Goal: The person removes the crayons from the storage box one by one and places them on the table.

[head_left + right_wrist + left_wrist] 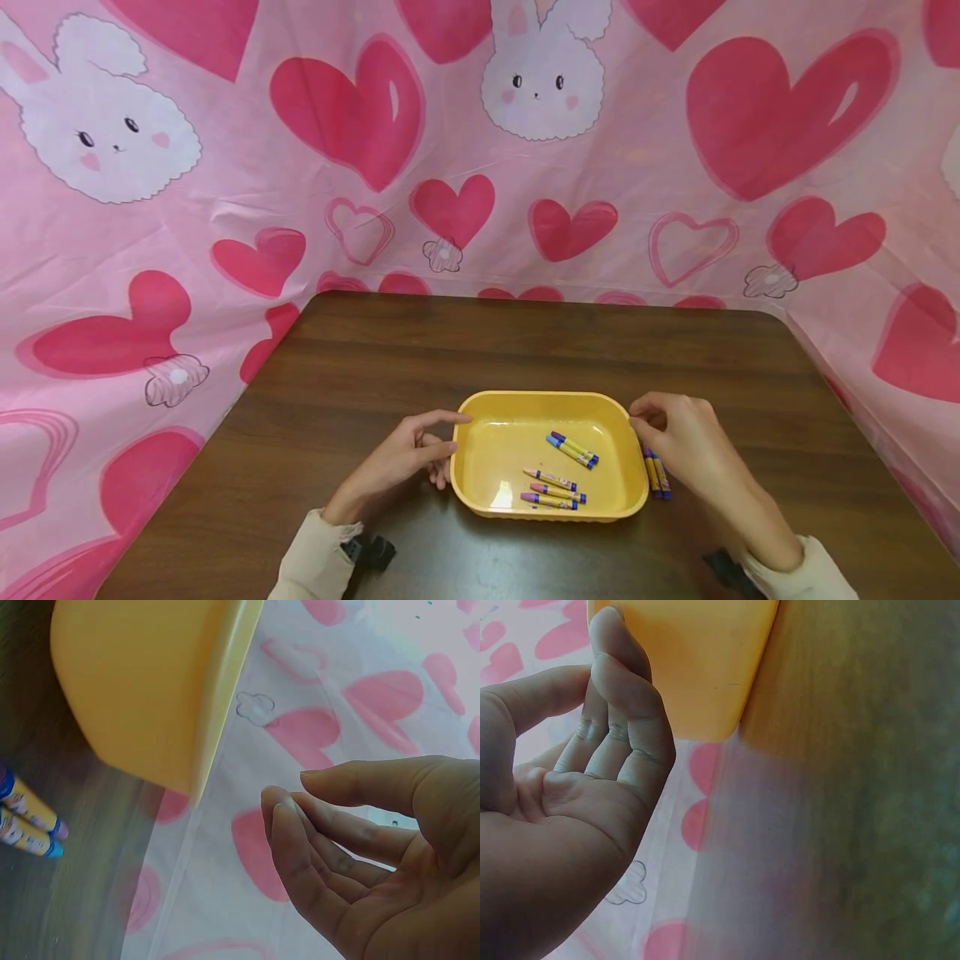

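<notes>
A yellow plastic basin (pixel 491 458) sits on the table in front of me. Inside it, three crayons (pixel 552 492) lie toward the near side and two more crayons (pixel 573 450) side by side farther right. My left hand (pixel 401 458) is at the basin's left rim, index finger reaching over the edge and thumb close to it; whether they press on it is unclear. Close to the right rim is my right hand (pixel 686 429), its fingers loosely bent with nothing between them; the right wrist view shows it apart from the basin. Crayons (pixel 30 817) lie on the table beside the basin, partly hidden by that hand in the head view.
The dark brown wooden table (pixel 375 350) extends behind and to both sides of the basin. A pink cloth (pixel 465 117) with hearts and rabbits hangs around its far and side edges. Dark straps (pixel 367 552) are on the wrists.
</notes>
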### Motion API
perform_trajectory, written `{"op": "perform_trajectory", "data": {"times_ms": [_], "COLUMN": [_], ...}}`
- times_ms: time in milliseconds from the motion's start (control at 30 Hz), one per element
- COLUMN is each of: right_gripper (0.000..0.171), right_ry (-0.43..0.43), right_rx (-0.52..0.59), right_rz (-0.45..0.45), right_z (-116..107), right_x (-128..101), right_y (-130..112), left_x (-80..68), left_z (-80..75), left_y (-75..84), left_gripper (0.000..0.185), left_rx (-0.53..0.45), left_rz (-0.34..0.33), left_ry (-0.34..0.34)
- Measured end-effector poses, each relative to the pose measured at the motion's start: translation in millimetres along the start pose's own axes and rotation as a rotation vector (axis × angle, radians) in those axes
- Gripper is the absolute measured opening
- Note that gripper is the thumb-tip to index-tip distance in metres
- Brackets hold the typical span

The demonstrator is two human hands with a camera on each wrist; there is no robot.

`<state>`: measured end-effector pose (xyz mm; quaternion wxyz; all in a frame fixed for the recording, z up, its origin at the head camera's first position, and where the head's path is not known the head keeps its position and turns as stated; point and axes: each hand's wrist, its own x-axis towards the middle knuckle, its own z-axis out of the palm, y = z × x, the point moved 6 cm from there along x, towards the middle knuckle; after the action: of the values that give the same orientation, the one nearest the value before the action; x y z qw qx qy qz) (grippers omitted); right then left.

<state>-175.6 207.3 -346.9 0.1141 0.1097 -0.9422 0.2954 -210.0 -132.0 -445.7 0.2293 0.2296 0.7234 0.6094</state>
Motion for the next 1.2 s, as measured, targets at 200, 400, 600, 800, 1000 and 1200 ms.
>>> {"op": "perform_trajectory", "data": {"times_ms": [200, 400, 600, 800, 1000, 1200], "right_gripper": [0.008, 0.008, 0.009, 0.012, 0.01, 0.019], "right_ry": [-0.016, -0.037, -0.1, -0.153, -0.158, -0.145], "right_rx": [0.013, 0.005, 0.009, -0.028, -0.11, -0.149], "right_rz": [-0.041, -0.054, -0.021, 0.008, -0.014, -0.06], "right_z": [9.8, 22.5, 41.8, 64.5, 82.9, 97.2], "right_x": [7.5, 14.1, 19.4, 20.5, 17.0, 15.9], "right_y": [-9.4, -15.8, -17.5, -17.2, -14.4, -10.4], "left_x": [0.7, 0.6, 0.2, 0.5, 0.2, -1.4], "left_z": [0.6, 0.6, 0.4, -0.1, -0.3, -0.1], "left_y": [1.3, 1.8, 1.6, 0.8, -0.7, 0.7], "left_gripper": [0.043, 0.044, 0.044, 0.045, 0.045, 0.044], "left_rx": [-0.013, -0.007, -0.008, -0.007, -0.009, 0.0], "left_rz": [0.005, 0.008, 0.002, 0.008, 0.0, -0.019], "left_ry": [-0.007, -0.008, -0.004, -0.007, -0.006, 0.003]}}
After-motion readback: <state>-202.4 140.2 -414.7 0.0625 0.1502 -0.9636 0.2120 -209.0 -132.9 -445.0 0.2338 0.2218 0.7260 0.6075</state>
